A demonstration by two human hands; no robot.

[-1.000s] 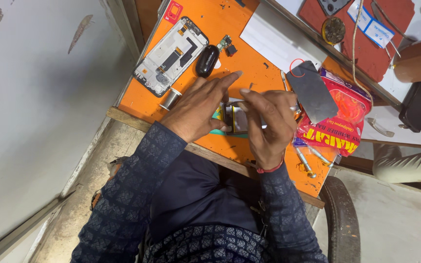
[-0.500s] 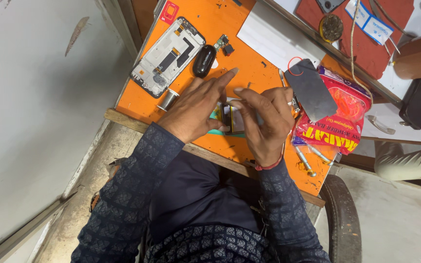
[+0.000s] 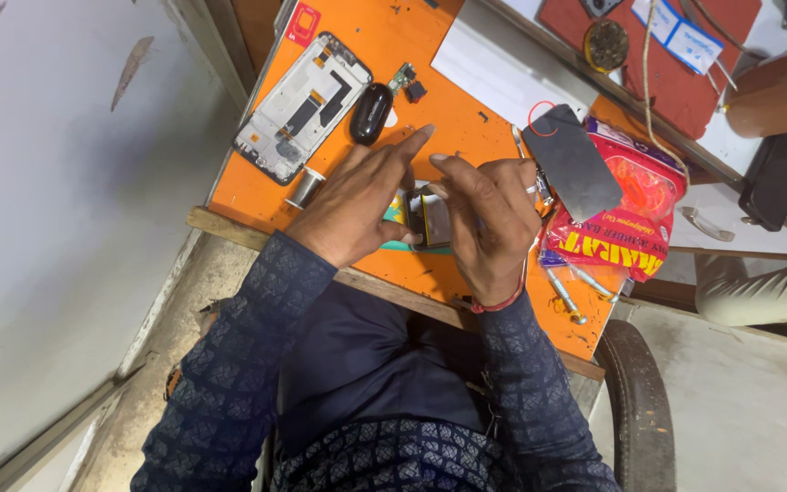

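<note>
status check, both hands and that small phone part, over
Left hand and right hand both pinching the small dark phone part over the orange mat. Stripped phone frame and grey panel lie apart, nothing blocking.

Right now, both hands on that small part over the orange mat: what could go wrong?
1. The small dark part is pinched between left hand and right hand close to the table's near edge; a slip could send it off the orange mat.
2. The opened phone frame and loose bits lie beside the left hand; a sweep might knock them.
3. Screwdrivers sit near the right wrist and may roll off.
</note>
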